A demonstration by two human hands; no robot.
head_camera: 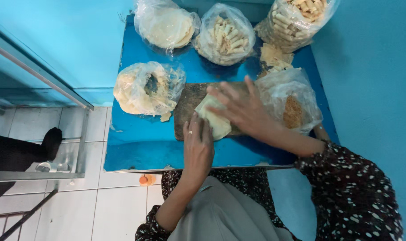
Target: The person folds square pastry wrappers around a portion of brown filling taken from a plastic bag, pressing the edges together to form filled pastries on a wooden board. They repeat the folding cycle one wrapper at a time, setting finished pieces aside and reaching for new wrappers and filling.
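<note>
A blue table [136, 147] stands against a turquoise wall [372, 80]. At its far edge sit three clear plastic bags: one of flat round wrappers [166, 27], one of pale rolled sticks [225, 38], and a larger bag of rolled sticks [296, 20] at the right corner. Loose wrapper scraps [274, 57] lie just below that bag. On the left rests an opened bag of wrappers [145, 88], on the right a bag of brown crumbs [292, 105]. White floor tiles [118, 205] show below, with a small orange object [146, 180].
</note>
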